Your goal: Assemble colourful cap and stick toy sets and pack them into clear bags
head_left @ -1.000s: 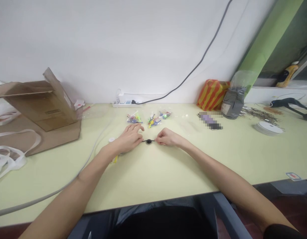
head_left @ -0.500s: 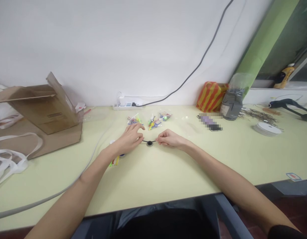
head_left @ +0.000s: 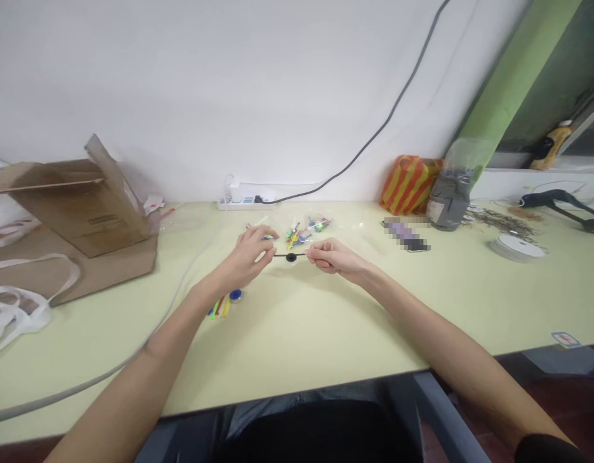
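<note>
- At far left, an open brown cardboard box [head_left: 89,222] stands on the pale yellow-green tabletop [head_left: 297,347], a loose white flat ribbon [head_left: 29,319] nearer.
- Just right of the left forearm's near side, thin red, green and yellow plastic strips [head_left: 220,307] lie beside a small round blue-topped piece [head_left: 236,295].
- Left hand [head_left: 251,256]: pinching the left end of a thin, straight black cord [head_left: 282,255].
- Between both hands, a small round black disc [head_left: 291,258] sits midway along the cord; clear bags of coloured plastic pieces [head_left: 297,238] lie just beyond.
- Right hand [head_left: 333,256]: fingers curled, gripping the cord's right end.
- Far right, a red-and-yellow striped bag [head_left: 407,185]; farther right, a white round spool [head_left: 519,247].
</note>
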Demonstrator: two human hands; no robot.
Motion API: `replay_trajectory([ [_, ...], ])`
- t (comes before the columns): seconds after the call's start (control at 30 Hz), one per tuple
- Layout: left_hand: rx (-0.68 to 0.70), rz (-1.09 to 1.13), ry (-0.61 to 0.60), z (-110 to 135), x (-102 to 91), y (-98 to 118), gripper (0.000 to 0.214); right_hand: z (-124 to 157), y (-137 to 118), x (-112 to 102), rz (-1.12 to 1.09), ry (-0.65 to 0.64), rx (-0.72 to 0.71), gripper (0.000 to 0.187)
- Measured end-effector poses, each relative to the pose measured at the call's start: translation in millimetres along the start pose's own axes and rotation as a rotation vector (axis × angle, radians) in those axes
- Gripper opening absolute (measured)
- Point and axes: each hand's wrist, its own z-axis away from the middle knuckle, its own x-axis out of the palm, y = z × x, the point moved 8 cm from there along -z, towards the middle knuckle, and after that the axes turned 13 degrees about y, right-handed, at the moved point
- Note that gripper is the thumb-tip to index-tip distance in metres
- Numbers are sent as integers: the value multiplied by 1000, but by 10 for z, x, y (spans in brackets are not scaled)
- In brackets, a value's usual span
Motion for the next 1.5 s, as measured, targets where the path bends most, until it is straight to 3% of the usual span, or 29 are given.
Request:
replay_trajectory([
  [0.27, 16, -185, -30, 66, 212, -100, 34, -178, 336, -214, 154, 283, 77, 35],
  [0.4, 6, -213, -62, 96, 275, -186, 34, -226, 412, -266, 189, 306, 99, 32],
  [0.53, -7, -230, -63, 117, 309, -247, 32, -252, 353, -224, 286, 322, -23, 31],
  [0.63, -3, -244, -4, 93, 246, -234, 30, -201, 229, -166, 467, 404, -221, 30],
  [0.77, -35, -319, 182, 26, -46, -223, 30, -40, 69, 83, 641, 427, -473, 25],
  [0.93, -127, -407, 377, 32, -445, -317, 32, 61, -96, 739, 745, 172, -788, 25],
  [1.07, -130, -452, 415, 76, -584, -411, 32, -71, -98, 1211, 841, 9, -850, 38],
  [1.17, -145, -469, 424, 107, -636, -486, 32, -168, -83, 1380, 951, -10, -848, 43],
  [1.3, -166, -474, 437, 121, -665, -525, 32, -105, -99, 1278, 1084, 16, -865, 39],
  [1.5, -154, -432, 426, 96, -611, -437, 31, 328, -56, 617, 1180, 55, -889, 32],
])
